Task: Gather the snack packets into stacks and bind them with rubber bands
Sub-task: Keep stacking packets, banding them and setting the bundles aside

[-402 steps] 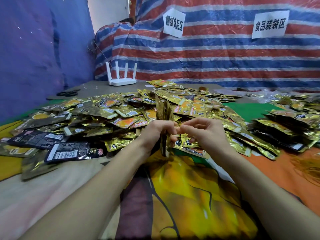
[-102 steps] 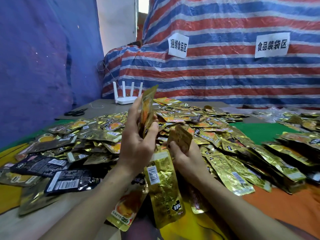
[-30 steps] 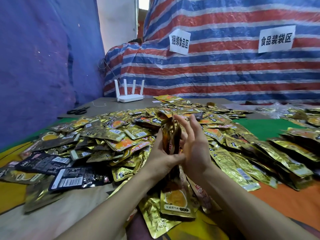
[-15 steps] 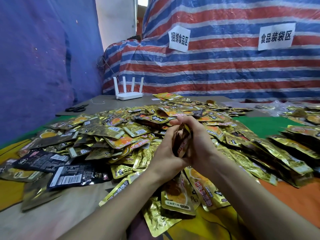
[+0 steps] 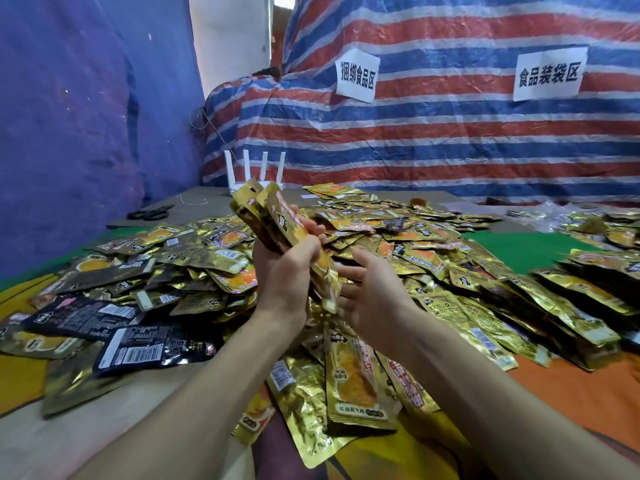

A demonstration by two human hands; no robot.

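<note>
Nearest, several gold packets (image 5: 356,386) lie loose on the surface (image 5: 69,441). Above them the left hand (image 5: 287,268) grips a tilted stack (image 5: 273,220) of gold packets. The right hand (image 5: 374,292), fingers relaxed and holding nothing, sits just beside the stack's lower end. At left lie at least two black packets (image 5: 145,348). Beyond spreads a pile (image 5: 398,233) too large to count. Farthest: one pair of scissors (image 5: 149,213), one router (image 5: 254,168) with four antennas, two signs (image 5: 356,76).

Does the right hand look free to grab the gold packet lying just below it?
Probably yes: the right hand is open and empty, and the gold packet lies uncovered just beneath its wrist.
</note>
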